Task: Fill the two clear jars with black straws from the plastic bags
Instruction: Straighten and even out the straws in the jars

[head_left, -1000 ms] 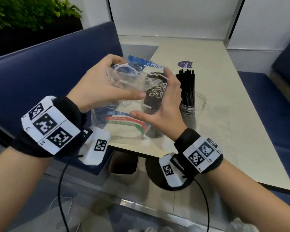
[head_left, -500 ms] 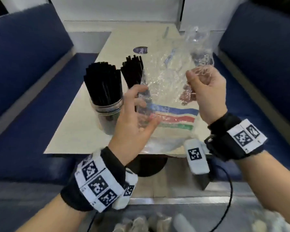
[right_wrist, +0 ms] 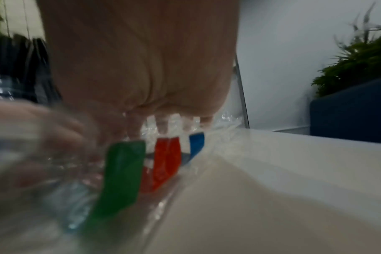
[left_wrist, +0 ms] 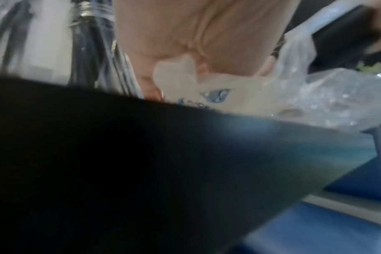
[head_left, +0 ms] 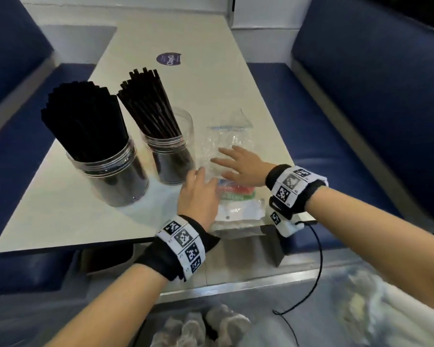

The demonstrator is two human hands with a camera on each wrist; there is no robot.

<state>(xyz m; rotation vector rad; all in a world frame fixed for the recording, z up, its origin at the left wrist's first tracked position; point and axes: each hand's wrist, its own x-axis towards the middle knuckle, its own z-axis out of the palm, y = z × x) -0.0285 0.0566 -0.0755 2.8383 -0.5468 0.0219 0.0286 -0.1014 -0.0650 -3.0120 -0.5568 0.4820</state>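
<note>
Both hands, left hand [head_left: 198, 194] and right hand [head_left: 241, 165], press spread fingers flat on plastic bags [head_left: 232, 204] beside two straw-filled jars [head_left: 110, 169] on a pale surface [head_left: 211, 78] between blue benches [head_left: 361, 96]

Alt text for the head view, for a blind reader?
Both hands, left hand and right hand, press flat on empty clear plastic bags on a beige table, beside two clear jars packed with black straws.
</note>
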